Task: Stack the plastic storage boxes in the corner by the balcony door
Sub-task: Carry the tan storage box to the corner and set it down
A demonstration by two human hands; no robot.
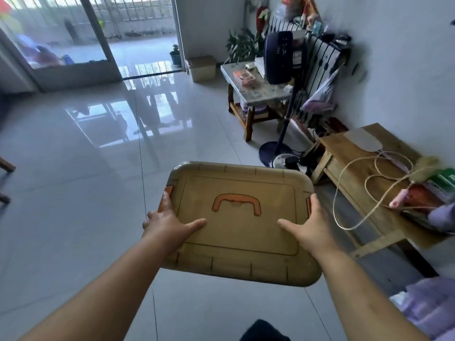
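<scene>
— Where is the box at this moment?
— The tan plastic storage box [241,239], lid on, is up in the air in front of the person, over the glossy pale tiled floor [86,180]. Nothing touches it but the two hands.
— How do the hands sit on it?
— The left hand [167,225] grips the left edge: thumb laid flat across the lid, the other fingers curled over the rim just beside the orange side latch [163,199]. The right hand [311,225] does the same on the right edge, thumb on the lid, fingers wrapped round the rim by the other orange latch [308,205]. Both forearms are bare.
— Anything on the lid?
— A curved orange handle [236,203] lies flat in a recess at its middle, a little beyond the two thumbs.
— And the corner?
— Far ahead, a second beige lidded box [202,68] stands on the floor against the white wall, just right of the open sliding glass balcony door [61,45]. It's well apart from the held one.
— What runs along the right wall?
— A small wooden table with a grey top [261,93], a dark blue standing fan [283,57] right beside it, and a leafy green potted plant [242,45] behind. Nearer is a low wooden bench [357,173] with a pale looped cord [338,183] lying across it
</scene>
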